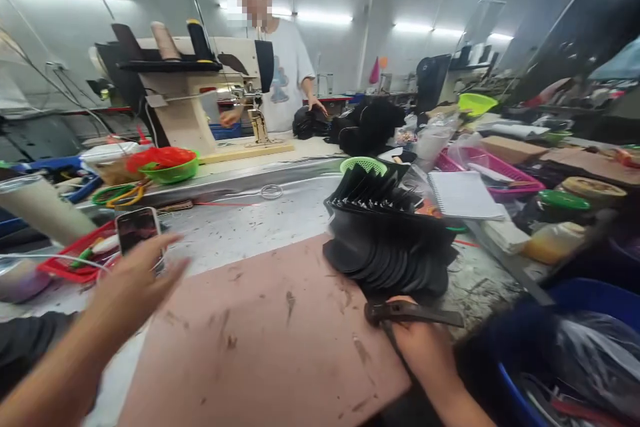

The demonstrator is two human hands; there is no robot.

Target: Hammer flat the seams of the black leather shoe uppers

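My left hand [133,280] is raised at the left, slightly blurred, its fingers apart and holding nothing. Just behind its fingers a phone [136,225] leans at the red basket [60,267]. In my right hand [425,347] is a hammer [415,313], gripped close below its head, near the right edge of the pinkish work board [260,340]. Directly beyond the hammer stands a row of black cut pieces [390,247], fanned and overlapping. Scuffs and dark marks cover the board.
A sewing machine [185,100] with thread spools stands across the table, a person [287,73] behind it. Black material [370,123] is piled beside it. A notebook [465,193], a pink basket [525,180] and a jar [557,243] crowd the right, above a blue bin [505,373].
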